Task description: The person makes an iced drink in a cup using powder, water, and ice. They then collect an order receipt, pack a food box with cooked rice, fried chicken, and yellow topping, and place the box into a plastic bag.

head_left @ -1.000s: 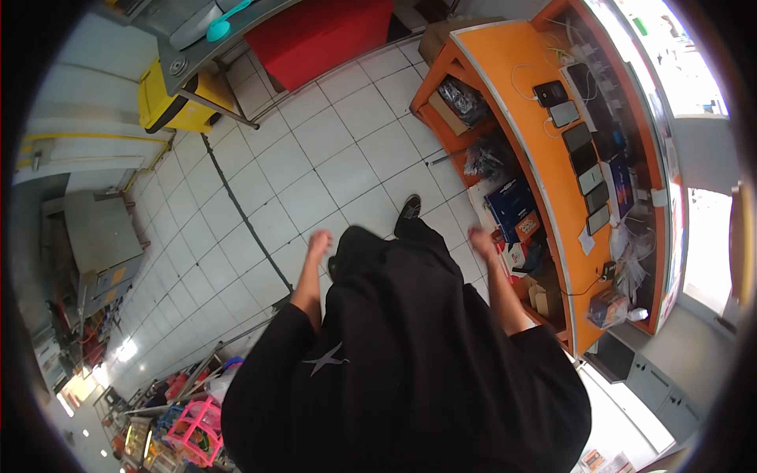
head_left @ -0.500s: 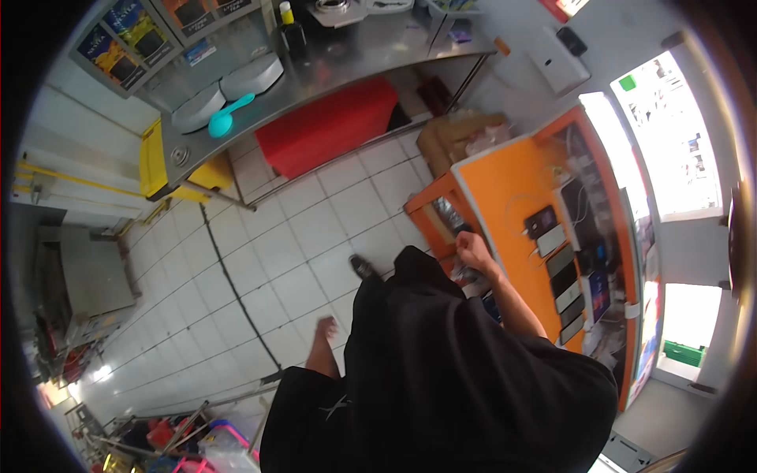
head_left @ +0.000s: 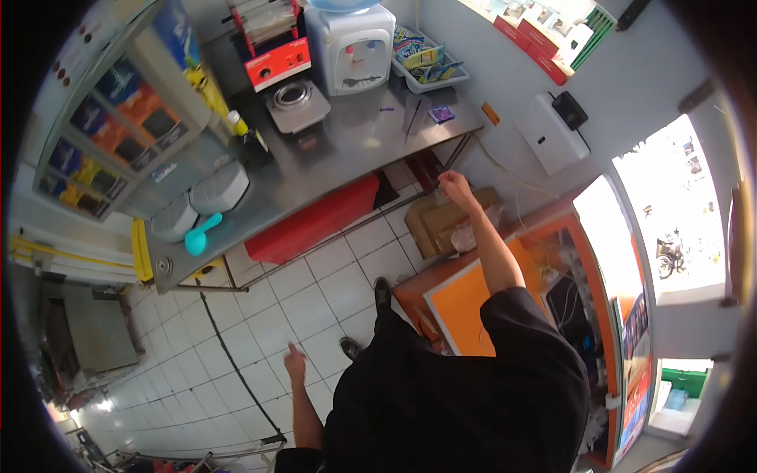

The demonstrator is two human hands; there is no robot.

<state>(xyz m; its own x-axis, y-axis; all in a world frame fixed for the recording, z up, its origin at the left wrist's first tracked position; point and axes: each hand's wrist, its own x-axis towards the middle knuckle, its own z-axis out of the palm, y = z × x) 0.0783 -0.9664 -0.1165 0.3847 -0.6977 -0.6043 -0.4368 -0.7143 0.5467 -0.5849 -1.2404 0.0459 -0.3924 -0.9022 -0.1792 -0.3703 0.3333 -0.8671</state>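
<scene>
My right hand (head_left: 456, 188) is stretched forward, its fingers curled together; anything inside them is too small or hidden to make out. In the view it overlaps the space between the steel counter (head_left: 355, 150) and a brown cardboard box (head_left: 426, 230) on the floor. My left hand (head_left: 295, 363) hangs low over the white floor tiles, slightly blurred, its fingers loosely apart with nothing seen in them. On the counter are a purple packet (head_left: 441, 114), a sealing machine (head_left: 280, 67), a white water dispenser (head_left: 353, 55) and a basket of sachets (head_left: 430, 67).
An orange-topped cabinet (head_left: 465, 303) stands at my right. Under the counter hangs a red cover (head_left: 311, 221). A turquoise ladle (head_left: 202, 235) and a dark bottle with a yellow cap (head_left: 249, 138) sit toward the counter's left. A metal unit (head_left: 87, 323) stands at far left.
The view has shifted forward, showing more of the counter. My right hand has moved from beside the orange cabinet out toward the counter and box. The phones on the cabinet are now hidden.
</scene>
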